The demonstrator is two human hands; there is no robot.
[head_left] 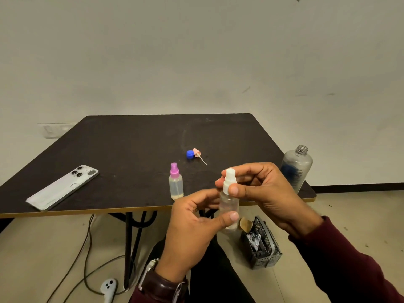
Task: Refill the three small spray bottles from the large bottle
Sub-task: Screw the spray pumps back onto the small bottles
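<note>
My left hand (192,228) grips the body of a small clear spray bottle (229,204), held upright just in front of the table's near edge. My right hand (260,189) pinches its white spray top (230,178) between thumb and fingers. A second small bottle with a purple spray top (176,182) stands on the table (131,149) near the front edge, a little pale liquid at its bottom. The large clear bottle (296,168) stands uncapped at the table's right corner. A blue cap (190,154) and a pink spray head with its tube (197,154) lie mid-table.
A white phone (63,186) lies face down on the left of the table. On the floor under the right edge stands a grey mesh basket (262,246) with scraps. Cables and a white plug (108,287) trail on the floor at lower left.
</note>
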